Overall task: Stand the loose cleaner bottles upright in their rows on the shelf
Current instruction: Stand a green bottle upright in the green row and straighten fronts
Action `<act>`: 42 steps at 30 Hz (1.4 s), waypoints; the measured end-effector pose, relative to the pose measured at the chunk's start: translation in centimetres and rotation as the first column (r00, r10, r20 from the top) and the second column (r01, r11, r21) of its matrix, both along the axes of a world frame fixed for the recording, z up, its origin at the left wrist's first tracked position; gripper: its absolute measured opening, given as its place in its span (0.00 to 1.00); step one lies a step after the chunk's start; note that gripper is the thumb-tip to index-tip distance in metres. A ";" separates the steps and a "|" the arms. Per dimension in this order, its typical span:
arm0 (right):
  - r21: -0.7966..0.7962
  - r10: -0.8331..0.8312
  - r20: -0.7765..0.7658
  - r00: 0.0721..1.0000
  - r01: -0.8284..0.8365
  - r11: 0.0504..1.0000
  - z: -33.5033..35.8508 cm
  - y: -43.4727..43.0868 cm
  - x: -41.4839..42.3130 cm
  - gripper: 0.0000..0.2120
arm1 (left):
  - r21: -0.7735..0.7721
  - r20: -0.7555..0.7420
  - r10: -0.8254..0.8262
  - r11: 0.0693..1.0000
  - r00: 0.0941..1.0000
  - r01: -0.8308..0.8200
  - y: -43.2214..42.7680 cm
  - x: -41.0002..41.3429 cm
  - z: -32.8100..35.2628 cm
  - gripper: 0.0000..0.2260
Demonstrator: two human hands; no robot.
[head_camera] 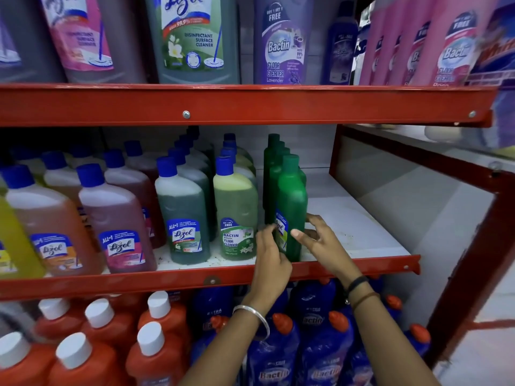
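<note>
Seemingly two-handed grip, green bottle (291,207) upright

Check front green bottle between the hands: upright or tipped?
Upright. The green bottle stands on its base at the shelf edge, cap on top, heading its row.

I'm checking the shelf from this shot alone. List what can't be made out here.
- Head view: the opaque dark-green plastic bottle has its label turned sideways and partly covered by the left hand, so the text is unreadable.
- The green bottles behind it are hidden; their count is unclear.
- The right hand hides that bottle's right base.
- The pink bottles top right are blurred.
</note>
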State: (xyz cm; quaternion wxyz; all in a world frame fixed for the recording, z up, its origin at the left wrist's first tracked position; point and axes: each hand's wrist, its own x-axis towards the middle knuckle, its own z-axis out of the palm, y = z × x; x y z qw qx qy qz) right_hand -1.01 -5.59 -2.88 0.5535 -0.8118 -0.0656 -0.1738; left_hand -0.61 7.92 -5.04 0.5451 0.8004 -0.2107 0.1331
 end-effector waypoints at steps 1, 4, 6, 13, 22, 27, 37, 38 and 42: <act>0.023 0.011 0.011 1.000 -0.011 1.000 -0.1 -0.2 0.0 0.20 | 0.010 -0.037 -0.012 1.000 0.999 0.013 -0.2 0.5 0.3 0.28; 0.085 0.021 0.006 1.000 -0.021 0.996 -0.5 -0.6 0.2 0.14 | 0.024 -0.125 -0.011 1.000 0.992 0.014 -0.8 1.5 1.2 0.31; 0.114 0.027 -0.032 0.999 -0.024 0.993 -0.6 -1.0 0.6 0.12 | 0.017 -0.159 0.000 1.000 0.987 0.003 -0.8 1.6 1.4 0.33; 0.173 -0.002 -0.083 0.997 0.016 0.985 -0.1 -1.8 1.7 0.14 | 0.064 -0.063 0.069 0.996 0.996 -0.065 -0.6 1.1 0.5 0.29; 0.207 -0.143 -0.026 0.989 0.146 0.967 -0.5 -0.6 1.5 0.15 | 0.102 -0.048 -0.120 0.987 0.992 0.125 -0.1 0.5 1.7 0.35; 0.174 -0.186 -0.036 0.982 0.189 0.966 -0.4 -0.2 0.8 0.15 | 0.157 -0.120 -0.132 0.976 0.984 0.150 0.4 -0.5 2.0 0.41; 0.114 -0.146 -0.030 0.989 0.149 0.982 -0.7 0.0 -1.8 0.13 | 0.220 -0.125 -0.225 0.943 0.966 0.248 2.7 -2.0 1.7 0.42; 0.106 -0.147 -0.038 0.988 0.150 0.983 -0.7 -0.1 -1.8 0.14 | 0.224 -0.120 -0.227 0.942 0.966 0.249 2.9 -2.0 1.7 0.42; 0.092 -0.192 -0.062 0.980 0.197 0.976 -0.3 0.5 -2.1 0.12 | 0.212 -0.125 -0.263 0.935 0.957 0.284 3.4 -1.9 1.8 0.41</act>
